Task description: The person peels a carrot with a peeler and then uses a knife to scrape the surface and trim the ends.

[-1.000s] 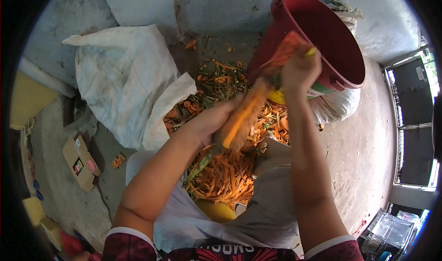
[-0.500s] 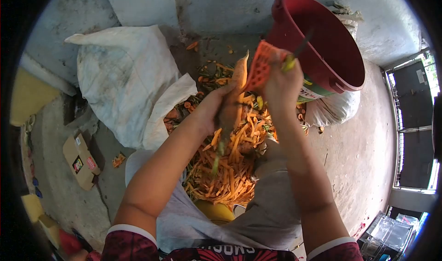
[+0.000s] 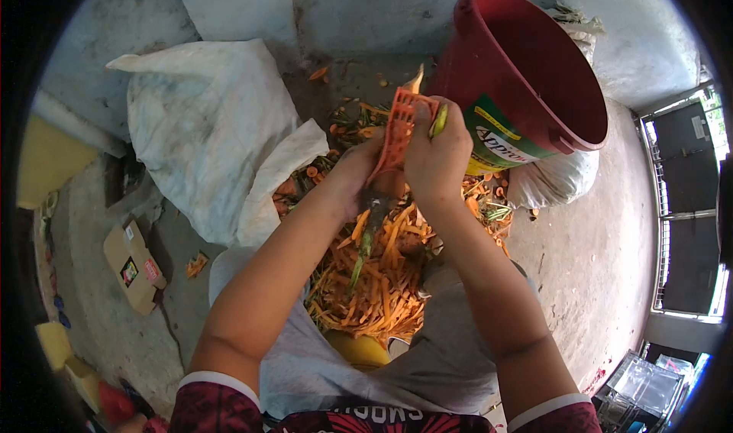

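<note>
My left hand [image 3: 356,172] grips a carrot [image 3: 389,182], its pale tip pointing away from me and its green stem end hanging toward my lap. In my right hand [image 3: 441,158] is an orange perforated plastic peeler [image 3: 397,131], lying against the upper side of the carrot and covering much of it. A yellow-green piece [image 3: 439,120], perhaps a knife handle, also sticks out of my right fist. Below both hands, between my legs, orange peelings [image 3: 385,295] lie heaped over a yellow container [image 3: 357,349].
A large red bucket [image 3: 489,74] stands tilted at the back right, with a white sack [image 3: 557,179] beside it. On the left slumps a big white sack [image 3: 206,135], its mouth toward carrot scraps. A flattened cardboard box [image 3: 134,269] lies on the floor further left.
My right hand has swung left and inward from beside the bucket, bringing the peeler over the carrot. The dark blade seen near the bucket no longer shows. My left hand stays nearly in place.
</note>
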Demonstrator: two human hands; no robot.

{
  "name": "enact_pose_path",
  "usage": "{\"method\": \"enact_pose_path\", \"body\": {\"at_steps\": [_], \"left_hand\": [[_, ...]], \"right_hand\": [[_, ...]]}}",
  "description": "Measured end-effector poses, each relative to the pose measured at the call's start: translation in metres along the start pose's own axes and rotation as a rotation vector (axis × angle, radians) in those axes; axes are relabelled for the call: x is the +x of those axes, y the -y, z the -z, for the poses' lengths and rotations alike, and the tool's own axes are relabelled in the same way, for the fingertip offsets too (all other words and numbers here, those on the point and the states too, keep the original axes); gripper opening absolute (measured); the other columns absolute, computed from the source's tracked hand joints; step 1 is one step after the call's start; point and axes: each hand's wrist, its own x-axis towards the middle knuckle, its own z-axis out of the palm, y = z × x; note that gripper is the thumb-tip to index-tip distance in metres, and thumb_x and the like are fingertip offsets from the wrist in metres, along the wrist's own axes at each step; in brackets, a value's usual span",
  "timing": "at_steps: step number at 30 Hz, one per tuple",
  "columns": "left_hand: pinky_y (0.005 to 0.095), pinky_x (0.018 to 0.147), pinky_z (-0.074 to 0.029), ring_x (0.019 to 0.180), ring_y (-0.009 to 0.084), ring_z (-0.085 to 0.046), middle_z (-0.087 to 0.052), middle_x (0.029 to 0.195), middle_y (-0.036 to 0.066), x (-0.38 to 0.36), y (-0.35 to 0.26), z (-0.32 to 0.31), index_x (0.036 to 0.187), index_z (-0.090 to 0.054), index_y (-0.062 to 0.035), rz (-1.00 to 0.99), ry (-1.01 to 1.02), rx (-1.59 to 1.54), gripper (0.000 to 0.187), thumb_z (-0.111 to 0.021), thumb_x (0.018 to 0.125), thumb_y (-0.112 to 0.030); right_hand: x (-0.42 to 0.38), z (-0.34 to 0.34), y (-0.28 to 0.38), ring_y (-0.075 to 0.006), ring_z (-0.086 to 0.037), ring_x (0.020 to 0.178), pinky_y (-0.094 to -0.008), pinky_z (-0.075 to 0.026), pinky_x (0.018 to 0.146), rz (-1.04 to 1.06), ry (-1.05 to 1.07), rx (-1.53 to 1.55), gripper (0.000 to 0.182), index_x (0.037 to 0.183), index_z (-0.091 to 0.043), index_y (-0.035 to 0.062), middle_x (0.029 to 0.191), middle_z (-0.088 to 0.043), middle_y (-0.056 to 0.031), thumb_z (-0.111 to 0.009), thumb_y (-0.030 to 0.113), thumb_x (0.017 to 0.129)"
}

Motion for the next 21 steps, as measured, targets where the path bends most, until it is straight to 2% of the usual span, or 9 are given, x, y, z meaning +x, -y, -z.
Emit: {"method": "enact_pose_path", "body": {"at_steps": [2,3,5,6,10,14,17,19,21], "left_hand": [[0.0266,0.059,-0.045,0.066,0.0123,-0.054,-0.056,0.08,0.005,-0.002,-0.005,-0.004,0.094,-0.052,-0.0062,0.018,-0.002,0.104,0.037,-0.031,0.088,-0.036],[0.0264,0.06,-0.045,0.067,0.0124,-0.054,-0.056,0.08,0.005,-0.007,-0.004,-0.005,0.095,-0.052,-0.0052,0.022,0.06,0.197,0.039,-0.03,0.088,-0.037],[0.0262,0.062,-0.045,0.068,0.0126,-0.054,-0.057,0.082,0.005,-0.021,0.003,-0.005,0.097,-0.051,-0.0031,0.029,0.186,0.381,0.043,-0.028,0.089,-0.038],[0.0243,0.063,-0.043,0.068,0.0105,-0.053,-0.056,0.082,0.004,-0.017,0.013,0.003,0.097,-0.052,-0.0035,-0.072,0.289,0.405,0.041,-0.031,0.088,-0.038],[0.0222,0.065,-0.043,0.071,0.0074,-0.052,-0.055,0.082,0.002,-0.019,0.015,0.002,0.1,-0.051,-0.0057,0.023,0.135,0.366,0.033,-0.04,0.087,-0.034],[0.0208,0.063,-0.044,0.071,0.0081,-0.053,-0.055,0.085,0.002,-0.024,0.009,-0.003,0.102,-0.05,-0.0063,0.002,0.114,0.2,0.033,-0.044,0.085,-0.033],[0.0224,0.06,-0.046,0.071,0.0102,-0.055,-0.055,0.088,0.003,-0.007,0.015,0.01,0.103,-0.049,-0.007,0.08,0.156,0.105,0.033,-0.047,0.084,-0.033],[0.0246,0.058,-0.048,0.069,0.0119,-0.056,-0.056,0.089,0.004,-0.003,0.012,0.012,0.104,-0.048,-0.0071,0.137,0.141,0.062,0.033,-0.046,0.084,-0.033],[0.0261,0.057,-0.049,0.068,0.0126,-0.057,-0.057,0.087,0.004,0.003,0.014,0.015,0.103,-0.049,-0.0071,0.095,0.173,-0.007,0.034,-0.044,0.084,-0.034]], "right_hand": [[0.014,0.002,-0.007,-0.031,-0.054,0.064,-0.0356,-0.042,0.058,0.04,-0.147,-0.04,0.017,0.082,-0.05,-0.0005,0.068,-0.055,-0.0169,-0.048,0.017,0.082],[0.025,0.006,-0.015,-0.0344,-0.055,0.063,-0.0374,-0.042,0.056,0.06,-0.222,-0.063,0.017,0.081,-0.049,-0.0001,0.066,-0.054,-0.0185,-0.048,0.016,0.081],[0.06,0.019,-0.052,-0.0319,-0.055,0.064,-0.0361,-0.042,0.057,0.146,-0.401,-0.091,0.017,0.078,-0.05,0.0003,0.069,-0.055,-0.0181,-0.048,0.017,0.081],[0.072,0.032,-0.054,-0.03,-0.055,0.064,-0.0354,-0.042,0.058,0.079,-0.463,-0.12,0.018,0.076,-0.05,0.0002,0.07,-0.056,-0.0171,-0.048,0.018,0.081],[0.091,0.067,-0.055,-0.0246,-0.055,0.064,-0.0325,-0.041,0.058,-0.108,-0.629,-0.101,0.02,0.075,-0.05,-0.0007,0.07,-0.056,-0.0131,-0.048,0.018,0.082],[0.081,0.054,-0.045,-0.0121,-0.052,0.058,-0.0256,-0.041,0.051,0.068,-0.525,0.011,0.017,0.08,-0.053,0.0003,0.07,-0.056,-0.0041,-0.046,0.015,0.083],[0.061,0.031,-0.027,-0.0086,-0.049,0.059,-0.0226,-0.039,0.052,0.066,-0.329,0.473,0.018,0.082,-0.052,0.0003,0.07,-0.054,-0.0022,-0.048,0.017,0.084],[0.041,0.019,-0.008,-0.012,-0.05,0.06,-0.0257,-0.039,0.055,-0.024,-0.177,0.503,0.018,0.082,-0.051,-0.0004,0.068,-0.053,-0.0072,-0.049,0.018,0.083],[0.025,0.012,0.002,-0.0135,-0.05,0.062,-0.0266,-0.04,0.057,-0.07,-0.064,0.454,0.018,0.082,-0.05,-0.0008,0.067,-0.053,-0.0102,-0.05,0.018,0.083]]}}
